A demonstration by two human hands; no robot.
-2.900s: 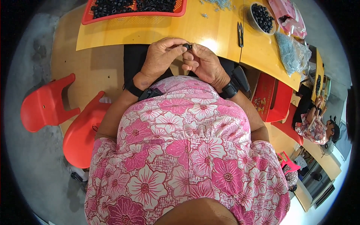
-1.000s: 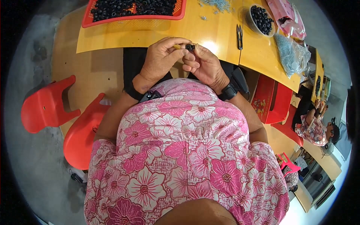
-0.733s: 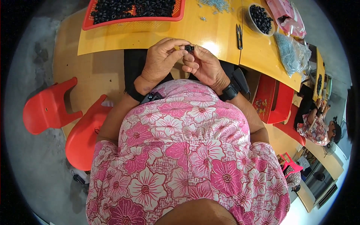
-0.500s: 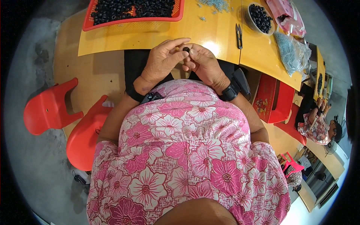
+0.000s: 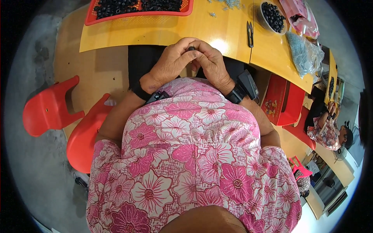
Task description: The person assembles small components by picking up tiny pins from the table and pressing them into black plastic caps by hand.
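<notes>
Both my hands meet just off the near edge of the yellow table, above my lap. Between them is a small round black piece (image 5: 191, 48), mostly covered by fingers; it looks like the black rings in the bowl, but its exact kind is unclear. My left hand (image 5: 171, 60) is closed, its thumb pressed near the piece. My right hand (image 5: 212, 64) curls in from the other side, its thumb and fingers closed around the same spot. Black rings (image 5: 116, 8) and thinner black pieces (image 5: 161, 5) fill the red basket (image 5: 136, 14) beyond my hands.
On the table lie small clear pieces (image 5: 229, 4), black thread snips (image 5: 250, 34), a bowl (image 5: 259, 21) of black rings and a bag (image 5: 298, 54) of pale blue pieces. Red chairs (image 5: 50, 106) stand left, a red box (image 5: 285, 99) right. Another person (image 5: 325, 132) sits far right.
My hands have closed together over the black piece, which shows less now. The right fingers have curled in toward the left hand. The view has shifted slightly.
</notes>
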